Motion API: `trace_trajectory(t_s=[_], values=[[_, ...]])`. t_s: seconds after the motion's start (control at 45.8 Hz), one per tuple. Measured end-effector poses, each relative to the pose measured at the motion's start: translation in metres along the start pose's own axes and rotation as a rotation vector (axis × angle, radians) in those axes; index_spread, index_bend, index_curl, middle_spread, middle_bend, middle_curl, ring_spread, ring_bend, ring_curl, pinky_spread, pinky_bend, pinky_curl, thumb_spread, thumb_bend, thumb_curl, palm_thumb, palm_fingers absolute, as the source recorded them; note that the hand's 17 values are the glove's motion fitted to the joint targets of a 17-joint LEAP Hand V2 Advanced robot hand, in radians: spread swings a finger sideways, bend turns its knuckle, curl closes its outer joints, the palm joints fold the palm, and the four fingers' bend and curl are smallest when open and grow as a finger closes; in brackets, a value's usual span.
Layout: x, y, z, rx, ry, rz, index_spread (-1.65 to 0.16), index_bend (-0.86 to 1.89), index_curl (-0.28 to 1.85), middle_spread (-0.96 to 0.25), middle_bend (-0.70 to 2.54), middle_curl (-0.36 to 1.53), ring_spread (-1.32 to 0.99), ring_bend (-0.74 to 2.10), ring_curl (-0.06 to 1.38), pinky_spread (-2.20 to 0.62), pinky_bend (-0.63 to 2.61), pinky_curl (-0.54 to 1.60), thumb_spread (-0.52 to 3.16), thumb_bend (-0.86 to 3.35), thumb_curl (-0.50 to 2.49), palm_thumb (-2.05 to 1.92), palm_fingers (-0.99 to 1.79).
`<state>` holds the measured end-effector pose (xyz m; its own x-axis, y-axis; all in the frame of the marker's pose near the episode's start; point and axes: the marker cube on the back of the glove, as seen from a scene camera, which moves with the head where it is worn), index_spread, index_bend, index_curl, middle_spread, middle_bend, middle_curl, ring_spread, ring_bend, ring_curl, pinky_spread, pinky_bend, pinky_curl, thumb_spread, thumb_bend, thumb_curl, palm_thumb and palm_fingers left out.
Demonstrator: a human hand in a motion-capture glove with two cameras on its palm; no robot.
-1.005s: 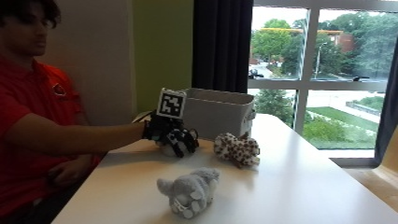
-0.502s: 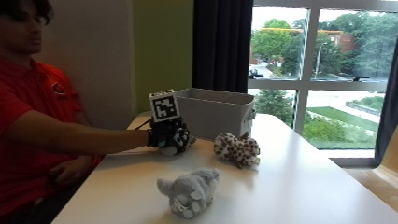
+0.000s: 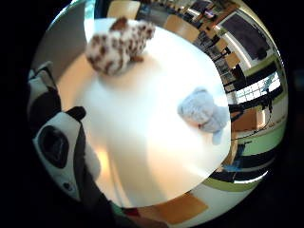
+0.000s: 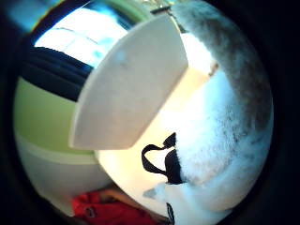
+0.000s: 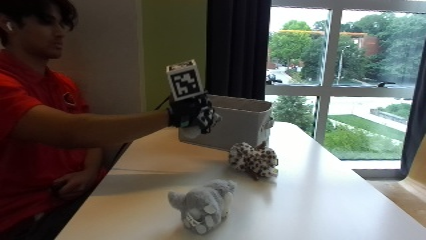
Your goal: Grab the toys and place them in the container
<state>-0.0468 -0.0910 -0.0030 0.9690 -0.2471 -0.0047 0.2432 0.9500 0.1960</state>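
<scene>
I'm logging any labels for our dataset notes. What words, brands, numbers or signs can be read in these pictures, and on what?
No readable text anywhere.
Red shirt: a small emblem on the chest, too blurred to read.
White container, spotted plush toy, grey plush toy, table: no lettering visible.
The plush toy gripped by the gloved right hand: no tag shows.

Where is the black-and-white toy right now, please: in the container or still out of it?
Out: the hand holds the toy in the air beside the container.
</scene>
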Motion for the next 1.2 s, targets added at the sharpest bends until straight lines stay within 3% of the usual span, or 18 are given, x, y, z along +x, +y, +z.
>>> trace_trajectory(t_s=[0.218,0.371,0.524,0.721,0.961,1.07,1.158,1.201], values=[[-0.042,-0.056,-0.077,0.095,-0.009,-0.038,-0.34,0.84,0.81,-0.31,1.20,0.73,-0.39,1.27,0.57,-0.44,0.97,0.43,0.48,0.03,0.75,0.52,1.17],[-0.088,-0.090,-0.101,0.115,0.020,-0.108,-0.33,0.82,0.84,-0.30,1.20,0.75,-0.39,1.28,0.57,-0.44,0.98,0.43,0.46,0.01,0.79,0.52,1.15],[-0.141,-0.116,-0.098,0.128,0.030,-0.192,-0.32,0.80,0.87,-0.30,1.19,0.76,-0.39,1.28,0.56,-0.44,0.98,0.43,0.46,-0.01,0.83,0.51,1.15],[-0.203,-0.143,-0.073,0.086,0.007,-0.192,-0.33,0.74,0.89,-0.31,1.14,0.76,-0.40,1.25,0.55,-0.44,0.99,0.43,0.47,-0.02,0.87,0.49,1.08],[-0.226,-0.142,-0.057,0.027,-0.032,-0.191,-0.35,0.59,0.90,-0.33,1.04,0.75,-0.41,1.20,0.52,-0.45,0.96,0.41,0.52,-0.02,0.90,0.46,1.04],[-0.222,-0.135,-0.054,-0.086,-0.035,-0.200,-0.36,0.38,0.88,-0.36,0.93,0.73,-0.41,1.21,0.52,-0.44,1.00,0.41,0.60,-0.05,0.89,0.39,0.86],[-0.209,-0.125,-0.051,-0.164,-0.005,-0.223,-0.36,0.31,0.86,-0.33,0.76,0.66,-0.37,1.02,0.49,-0.27,1.00,0.45,0.84,-0.13,0.75,0.09,0.25],[-0.202,-0.121,-0.050,-0.169,0.004,-0.234,-0.37,0.33,0.85,-0.30,0.68,0.63,-0.33,0.94,0.48,-0.20,1.00,0.46,0.89,-0.11,0.70,0.03,0.10]])
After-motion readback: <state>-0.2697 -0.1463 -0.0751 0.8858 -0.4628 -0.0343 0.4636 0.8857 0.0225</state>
